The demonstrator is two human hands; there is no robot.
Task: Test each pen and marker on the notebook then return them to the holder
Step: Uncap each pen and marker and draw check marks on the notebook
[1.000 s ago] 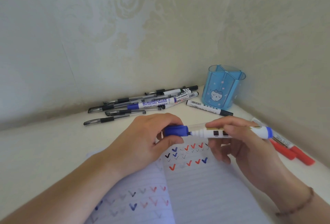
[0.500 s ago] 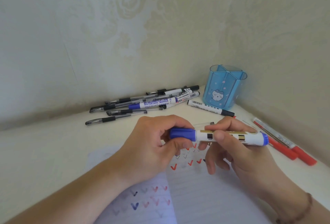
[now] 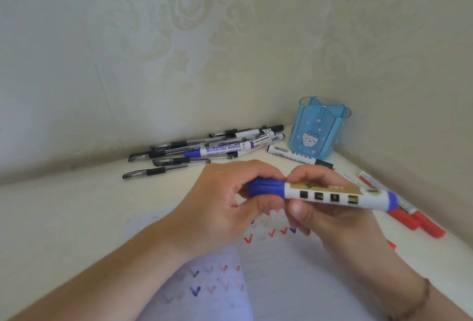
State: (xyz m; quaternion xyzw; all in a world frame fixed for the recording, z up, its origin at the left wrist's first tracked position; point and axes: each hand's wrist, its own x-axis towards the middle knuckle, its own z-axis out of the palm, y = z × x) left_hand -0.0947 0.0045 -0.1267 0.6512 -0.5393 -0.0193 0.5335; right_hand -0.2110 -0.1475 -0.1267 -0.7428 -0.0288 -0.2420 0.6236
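Head view: While both hands meet above the open lined paper notebook (image 3: 281,282), the blue-capped white whiteboard marker (image 3: 322,195) is held in the air over its ticked pages.
Left hand: the left hand (image 3: 225,208) curls its fingers and thumb round the marker's blue cap (image 3: 266,188).
Right hand: the right hand (image 3: 332,215) grips the white barrel, thumb under, fingers over the top; a thin brown bracelet (image 3: 419,300) sits on that wrist.
Around: a loose heap of black gel pens and white markers (image 3: 204,151) lies by the back wall; a single white marker with black cap (image 3: 299,156) lies just beside the translucent blue plastic pen holder with a cat picture (image 3: 320,128), which stands in the corner, upright.
In the way: red-capped white markers (image 3: 404,208) lie along the right wall, partly hidden behind the held marker's tail.
Open room: bare pale tabletop (image 3: 64,218) stretches left of the notebook; walls close the back and the right.
Axis: the marker lies nearly level, long axis left to right, cap end left, tail slightly lower at right.
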